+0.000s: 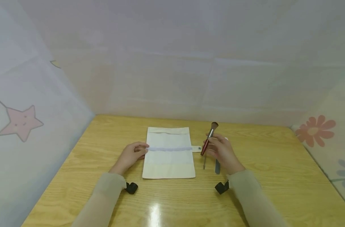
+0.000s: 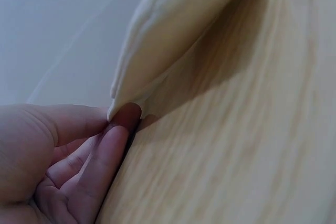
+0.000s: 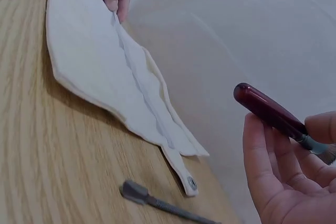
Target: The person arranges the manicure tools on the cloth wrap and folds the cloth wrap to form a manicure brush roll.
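"Cream cloth, spread open on the wooden table (image 1: pixel 274 151): what is happening with that pouch (image 1: pixel 169 164)?"

"The left hand (image 1: pixel 131 154) pinches its left edge, thumb above and a finger beneath; the left wrist view shows the fabric bowed up off the table."

"And the right hand (image 1: pixel 221 152)?"

"Gripping 1 makeup brush (image 1: pixel 209 138) between thumb and fingers, just beside the snap tab (image 1: pixel 196 148). Its bristles point up, and the red handle (image 3: pixel 268 108) slants down."

"Which step would you call that?"

"Loading, I'd judge: pouch steadied, brush in hand but not yet tucked behind the lavender strip (image 1: pixel 169 149)."

"So the next move needs what?"

"Probably a shift leftward, handle end first, while the pinch keeps the cloth from sliding. I can't tell how deep any pocket runs."

"Anything else waiting?"

"At least 2 grey pieces by the right hand: a thin metal tool (image 1: pixel 204 162) and a flat strip (image 1: pixel 217 167), partly covered."
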### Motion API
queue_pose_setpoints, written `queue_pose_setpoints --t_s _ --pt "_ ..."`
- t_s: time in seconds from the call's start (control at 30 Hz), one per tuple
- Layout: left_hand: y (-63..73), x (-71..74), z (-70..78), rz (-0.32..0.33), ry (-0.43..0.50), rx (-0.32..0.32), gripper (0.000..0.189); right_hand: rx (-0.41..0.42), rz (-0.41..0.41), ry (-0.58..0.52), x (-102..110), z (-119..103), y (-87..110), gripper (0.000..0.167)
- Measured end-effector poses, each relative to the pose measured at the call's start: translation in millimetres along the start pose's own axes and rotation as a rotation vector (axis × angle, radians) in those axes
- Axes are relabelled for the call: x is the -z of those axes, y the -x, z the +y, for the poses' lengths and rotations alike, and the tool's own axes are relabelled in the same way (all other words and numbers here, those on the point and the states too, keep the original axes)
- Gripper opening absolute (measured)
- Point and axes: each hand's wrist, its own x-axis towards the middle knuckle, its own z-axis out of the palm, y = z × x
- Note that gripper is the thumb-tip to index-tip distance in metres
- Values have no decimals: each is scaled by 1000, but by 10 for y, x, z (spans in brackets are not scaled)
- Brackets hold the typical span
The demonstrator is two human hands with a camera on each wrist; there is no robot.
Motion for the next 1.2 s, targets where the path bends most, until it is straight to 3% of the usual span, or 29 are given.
queue_pose_setpoints --t_s 0.23,0.47,0.7,1.2 --pt "34 13 -23 7 -8 7 29 -3 -33 -50 -295 48 -143 28" --pt "55 36 -54 -12 -16 -16 30 -38 11 -138 -580 152 -283 32" --pt "75 30 -102 -26 -30 -45 30 -72 26 -137 -812 291 -418 39" --pt "28 -11 -17 -11 0 -53 31 -71 81 -187 -1203 415 -750 29"
